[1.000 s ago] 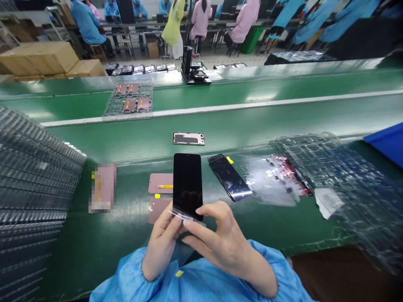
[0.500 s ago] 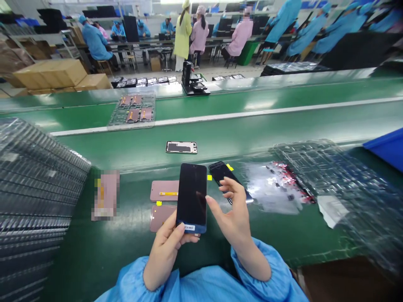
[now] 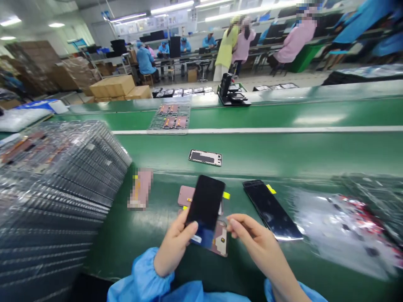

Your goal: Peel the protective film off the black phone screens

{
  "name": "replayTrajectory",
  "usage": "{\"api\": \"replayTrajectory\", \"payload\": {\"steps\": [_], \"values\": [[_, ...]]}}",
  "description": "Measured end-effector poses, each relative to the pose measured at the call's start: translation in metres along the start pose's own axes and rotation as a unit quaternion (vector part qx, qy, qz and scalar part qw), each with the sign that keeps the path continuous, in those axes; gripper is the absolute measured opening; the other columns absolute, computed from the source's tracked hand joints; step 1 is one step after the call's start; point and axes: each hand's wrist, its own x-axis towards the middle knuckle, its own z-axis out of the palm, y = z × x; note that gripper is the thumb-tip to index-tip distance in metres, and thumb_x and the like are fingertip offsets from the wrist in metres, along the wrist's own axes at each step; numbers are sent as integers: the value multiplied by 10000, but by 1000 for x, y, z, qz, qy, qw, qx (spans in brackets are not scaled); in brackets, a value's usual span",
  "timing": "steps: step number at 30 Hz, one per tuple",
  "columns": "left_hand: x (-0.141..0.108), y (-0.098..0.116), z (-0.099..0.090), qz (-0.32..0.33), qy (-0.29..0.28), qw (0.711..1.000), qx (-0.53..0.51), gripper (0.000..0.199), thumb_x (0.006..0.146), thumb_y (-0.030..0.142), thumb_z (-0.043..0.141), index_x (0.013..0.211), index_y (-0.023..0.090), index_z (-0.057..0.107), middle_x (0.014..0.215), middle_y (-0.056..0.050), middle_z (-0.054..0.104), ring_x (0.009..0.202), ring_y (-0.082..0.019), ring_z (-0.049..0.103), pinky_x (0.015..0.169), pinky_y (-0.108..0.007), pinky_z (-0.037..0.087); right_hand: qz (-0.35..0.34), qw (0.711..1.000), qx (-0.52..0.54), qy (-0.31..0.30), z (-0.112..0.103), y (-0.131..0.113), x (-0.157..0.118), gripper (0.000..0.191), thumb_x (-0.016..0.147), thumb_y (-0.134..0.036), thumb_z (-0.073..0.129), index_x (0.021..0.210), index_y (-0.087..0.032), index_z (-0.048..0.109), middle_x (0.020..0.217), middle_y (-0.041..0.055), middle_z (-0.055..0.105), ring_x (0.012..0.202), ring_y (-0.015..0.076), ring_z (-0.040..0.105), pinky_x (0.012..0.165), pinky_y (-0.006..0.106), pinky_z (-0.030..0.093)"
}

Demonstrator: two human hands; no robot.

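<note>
- Bright, even light from ceiling lights (image 3: 171,6), with only soft shadows
- Pale glare along the belt (image 3: 317,120)
- Faint reflections on the phone (image 3: 270,209) lying there
- Wide-lens bending at the edges, strongest on the tray (image 3: 53,188)
- Film (image 3: 346,226) at right blurred
- Pink part (image 3: 140,188) pixelated
- Far background slightly soft

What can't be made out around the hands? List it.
Head view only:
Label on the phone in the left hand: too small to read.
Pink panel under the phone: mostly hidden by it.
Whatever the right hand's fingertips pinch: too small to tell.
Pink panel farther left: pixelated.
</note>
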Motion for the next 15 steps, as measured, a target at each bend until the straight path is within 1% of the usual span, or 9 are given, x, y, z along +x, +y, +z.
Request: {"api": "replayTrajectory", "payload": {"steps": [2, 3, 5, 7, 9, 11, 12, 13, 15], "values": [[2, 12, -25, 74, 116, 984, 112, 472, 916, 364, 602, 1377, 266, 570, 1434, -60, 568, 1347, -252, 490, 1136, -373, 376, 1, 999, -27, 23, -10, 6, 2, 383, 867, -558, 588, 894, -196, 709, 731, 53, 721, 643, 193, 687, 596, 264, 583], [3, 19, -39, 113, 171, 960, 190, 478, 935, 359, 566, 1403, 263, 542, 1461, -55, 541, 1385, -238, 450, 1169, -365, 335, 2, 998, -44, 39, -16, 9, 3, 384, 853, -562, 597, 890, -198, 713, 735, 58, 729, 641, 199, 693, 594, 266, 588], [8, 30, -68, 191, 238, 878, 370, 489, 978, 302, 455, 1462, 235, 466, 1499, -65, 495, 1429, -214, 390, 1205, -360, 278, 9, 994, -79, 78, -28, 17, 5, 379, 825, -565, 610, 869, -204, 717, 748, 65, 740, 643, 212, 699, 574, 270, 587], [14, 38, -94, 244, 266, 763, 536, 513, 977, 193, 337, 1480, 175, 436, 1530, -103, 446, 1443, -218, 365, 1210, -380, 271, 22, 987, -111, 113, -39, 26, 5, 381, 806, -572, 605, 866, -214, 719, 775, 70, 753, 658, 225, 707, 537, 271, 574], [20, 43, -114, 211, 292, 638, 680, 556, 944, 104, 264, 1469, 114, 445, 1542, -152, 414, 1441, -267, 365, 1182, -434, 311, 42, 979, -143, 136, -49, 35, 5, 391, 795, -583, 587, 880, -225, 719, 797, 70, 761, 681, 236, 715, 525, 278, 564], [26, 45, -127, 136, 307, 543, 770, 577, 922, 63, 238, 1456, 73, 456, 1527, -199, 420, 1412, -340, 391, 1115, -513, 370, 61, 968, -186, 154, -58, 42, 4, 408, 785, -601, 566, 889, -237, 718, 805, 64, 764, 684, 245, 716, 542, 301, 561], [29, 44, -131, 107, 306, 515, 793, 578, 916, 54, 240, 1450, 63, 461, 1511, -217, 435, 1389, -370, 412, 1076, -548, 392, 69, 961, -213, 162, -63, 45, 4, 420, 778, -615, 553, 887, -243, 717, 796, 61, 762, 671, 250, 711, 550, 319, 558], [31, 43, -134, 89, 303, 501, 806, 579, 909, 47, 248, 1445, 61, 467, 1496, -227, 451, 1365, -389, 432, 1043, -577, 408, 76, 953, -241, 168, -67, 48, 4, 436, 774, -631, 537, 885, -250, 716, 791, 58, 759, 652, 255, 703, 551, 339, 552], [35, 39, -135, 78, 295, 496, 813, 577, 895, 39, 279, 1433, 73, 485, 1477, -227, 475, 1330, -402, 461, 1005, -612, 421, 82, 934, -298, 180, -75, 53, 7, 479, 782, -664, 483, 882, -254, 709, 785, 58, 750, 611, 264, 680, 544, 376, 537]]}}
